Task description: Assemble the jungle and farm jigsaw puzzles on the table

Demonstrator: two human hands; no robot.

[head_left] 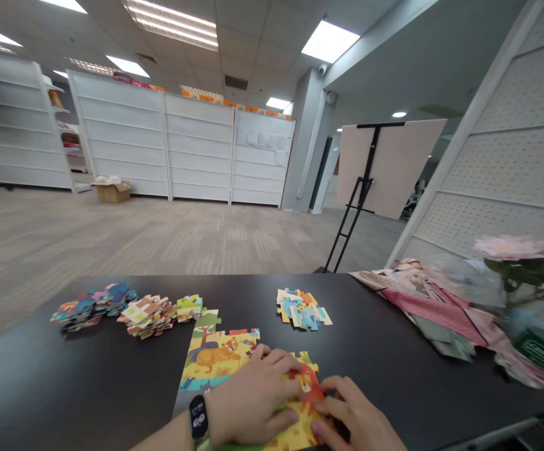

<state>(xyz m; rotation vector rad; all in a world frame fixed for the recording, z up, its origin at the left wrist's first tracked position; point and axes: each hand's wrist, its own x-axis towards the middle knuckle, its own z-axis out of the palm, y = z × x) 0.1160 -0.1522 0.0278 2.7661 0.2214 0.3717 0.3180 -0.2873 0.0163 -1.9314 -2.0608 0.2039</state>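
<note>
Wearing a smart band (198, 416) at the wrist, the left hand (256, 398) lies palm down across a partly assembled jigsaw puzzle (220, 357), its fingers spread and its grip open, with nothing seen clasped in it. Curled at the puzzle's right edge is the right hand (356, 413), fingertips by a red patch; its grip is partly bent, and I cannot tell whether a piece is pinched there. The puzzle sits on the near part of a dark bench (88, 388), showing a spotted cheetah on yellow ground left of the hands. Just beyond its upper left corner is a stack of yellow-green pieces (189, 307), beside a pile of cream and brown pieces (150, 315), then a pile of blue and purple pieces (96, 305) farther left. Another loose heap, blue and cream pieces (303, 309), lies apart, beyond the hands. On the bench's right side are a pink cloth (462, 317), pink flowers (511, 247) and a green label (542, 349) on a clear container.
</note>
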